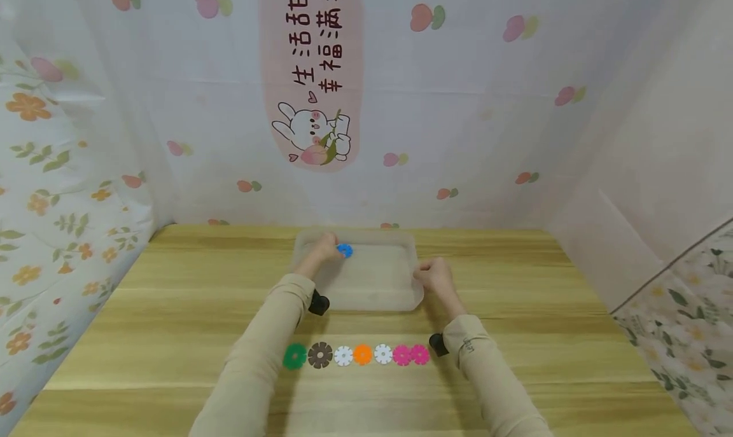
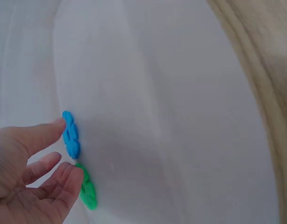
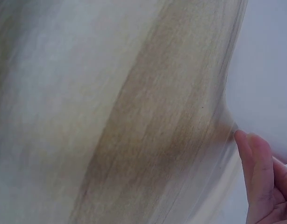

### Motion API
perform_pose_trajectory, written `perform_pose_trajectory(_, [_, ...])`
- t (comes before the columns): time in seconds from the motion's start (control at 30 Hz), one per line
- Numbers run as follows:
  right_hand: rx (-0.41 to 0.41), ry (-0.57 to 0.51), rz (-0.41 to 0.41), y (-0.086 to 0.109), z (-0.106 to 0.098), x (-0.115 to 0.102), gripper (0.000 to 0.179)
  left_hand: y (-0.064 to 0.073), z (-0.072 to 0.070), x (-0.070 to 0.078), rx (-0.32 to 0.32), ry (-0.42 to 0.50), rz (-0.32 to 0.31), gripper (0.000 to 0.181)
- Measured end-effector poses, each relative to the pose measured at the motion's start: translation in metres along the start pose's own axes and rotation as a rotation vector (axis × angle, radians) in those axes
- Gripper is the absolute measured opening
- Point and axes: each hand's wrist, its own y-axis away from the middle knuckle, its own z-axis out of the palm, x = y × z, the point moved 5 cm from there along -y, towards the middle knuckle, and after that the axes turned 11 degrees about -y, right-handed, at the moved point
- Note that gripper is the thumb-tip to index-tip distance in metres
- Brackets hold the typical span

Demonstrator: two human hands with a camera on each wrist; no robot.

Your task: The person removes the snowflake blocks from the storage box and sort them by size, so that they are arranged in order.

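A pale, translucent shallow tray [image 1: 372, 284] stands at the back of the table. Inside it, on the left, my left hand [image 1: 323, 249] reaches down with thumb and fingers apart. Its thumb tip touches a blue notched plastic disc [image 2: 71, 135], and the fingers lie beside a green notched disc [image 2: 88, 192]; in the head view the hand hides that green one. At the tray's right side, my right hand [image 1: 437, 277] pinches the rim between thumb and forefinger; the right wrist view shows these fingertips [image 3: 241, 140] at the tray's edge.
In front of the tray, a row of notched discs lies on the wood-grain table [image 1: 515, 335]: green [image 1: 294, 356], brown [image 1: 320, 355], white [image 1: 343, 356], orange [image 1: 363, 354], another white [image 1: 383, 354], and two pink [image 1: 403, 355]. Patterned sheets [image 1: 458, 106] enclose the back and sides.
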Motion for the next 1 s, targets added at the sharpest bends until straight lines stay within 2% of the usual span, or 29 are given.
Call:
perform_pose_trajectory(0.1, [0.001, -0.009, -0.014, 0.002, 0.005, -0.001, 0.018, -0.006, 0.011, -0.007, 0.028, -0.080, 0.004, 0.046])
perform_pose_trajectory(0.2, [-0.005, -0.007, -0.020, 0.003, 0.009, -0.003, 0.016, -0.013, 0.020, -0.013, 0.102, -0.186, 0.017, 0.054])
perform_pose_trajectory(0.23, [-0.009, -0.005, -0.020, 0.004, 0.010, -0.004, 0.016, -0.015, 0.023, -0.015, 0.068, -0.196, -0.001, 0.058])
perform_pose_trajectory(0.3, [-0.011, 0.011, -0.024, 0.005, 0.011, -0.005, 0.017, -0.022, 0.029, -0.019, 0.096, -0.236, -0.022, 0.059])
perform_pose_trajectory(0.43, [-0.005, 0.029, -0.026, 0.006, 0.010, -0.007, 0.017, -0.030, 0.038, -0.021, 0.020, -0.188, -0.058, 0.073])
perform_pose_trajectory(0.5, [-0.003, 0.030, -0.032, 0.005, 0.009, -0.008, 0.017, -0.031, 0.037, -0.019, 0.036, -0.162, -0.040, 0.071])
perform_pose_trajectory(0.63, [0.004, 0.033, -0.044, 0.003, 0.008, -0.008, 0.018, -0.021, 0.028, -0.006, -0.007, -0.045, 0.024, 0.053])
perform_pose_trajectory(0.73, [0.010, 0.037, -0.050, 0.003, 0.006, -0.008, 0.018, -0.012, 0.018, 0.006, 0.033, -0.008, 0.108, 0.042])
perform_pose_trajectory(0.77, [0.012, 0.036, -0.051, 0.002, 0.006, -0.007, 0.018, -0.008, 0.014, 0.010, 0.019, 0.002, 0.122, 0.042])
perform_pose_trajectory(0.83, [0.012, 0.036, -0.051, 0.002, 0.005, -0.007, 0.019, -0.005, 0.009, 0.014, 0.075, 0.011, 0.172, 0.039])
perform_pose_trajectory(0.87, [0.011, 0.037, -0.052, 0.002, 0.005, -0.007, 0.019, 0.000, 0.004, 0.018, 0.054, 0.030, 0.181, 0.038])
perform_pose_trajectory(0.93, [0.002, 0.029, -0.045, 0.002, 0.004, -0.006, 0.019, 0.012, -0.007, 0.026, 0.053, 0.067, 0.228, 0.036])
perform_pose_trajectory(1.0, [-0.005, 0.021, -0.039, 0.003, 0.002, -0.005, 0.019, 0.037, -0.029, 0.045, 0.017, 0.107, 0.233, 0.032])
